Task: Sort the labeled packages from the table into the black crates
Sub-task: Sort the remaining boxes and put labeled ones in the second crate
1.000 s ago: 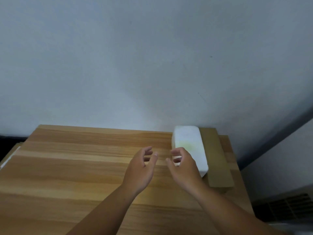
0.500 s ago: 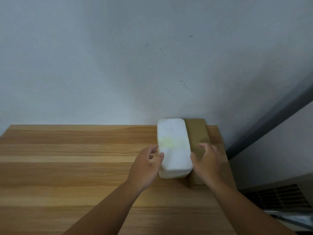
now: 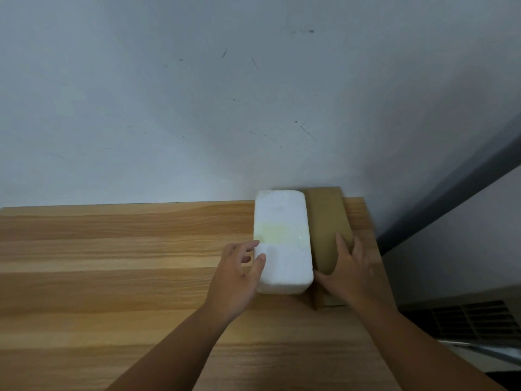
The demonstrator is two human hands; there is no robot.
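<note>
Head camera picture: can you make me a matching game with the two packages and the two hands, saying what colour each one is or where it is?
Things:
1. white package
2. brown package
3. left hand
4. right hand

Clues:
A. lying flat on top of the brown package
B. has a pale yellow band across its top
C. tan, just to the right of the white package
D. touching the white package's left edge

Pairs: 1-B, 2-C, 3-D, 4-A
</note>
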